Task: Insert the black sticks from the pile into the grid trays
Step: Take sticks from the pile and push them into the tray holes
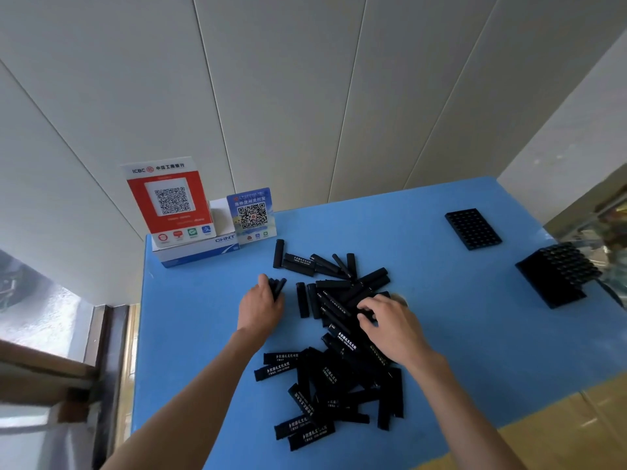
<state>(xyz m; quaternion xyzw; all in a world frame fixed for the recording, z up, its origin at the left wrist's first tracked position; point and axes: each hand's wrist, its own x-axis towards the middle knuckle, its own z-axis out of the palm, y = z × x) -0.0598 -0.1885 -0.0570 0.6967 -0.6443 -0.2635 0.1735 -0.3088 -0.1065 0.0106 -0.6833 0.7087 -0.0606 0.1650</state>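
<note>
left hand (259, 308) grips a bundle of sticks (277, 287) | right hand (390, 322) pinches one in the pile (339, 340) | risk: bundle slips (trays (473, 228) well apart)

Bare blue tabletop (441, 300) between stick pile (339, 334), grid trays (473, 228).

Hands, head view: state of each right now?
Left hand: gripping a small bundle of black sticks.
Right hand: fingers curled on a stick in the pile; firm grip cannot be told.
</note>
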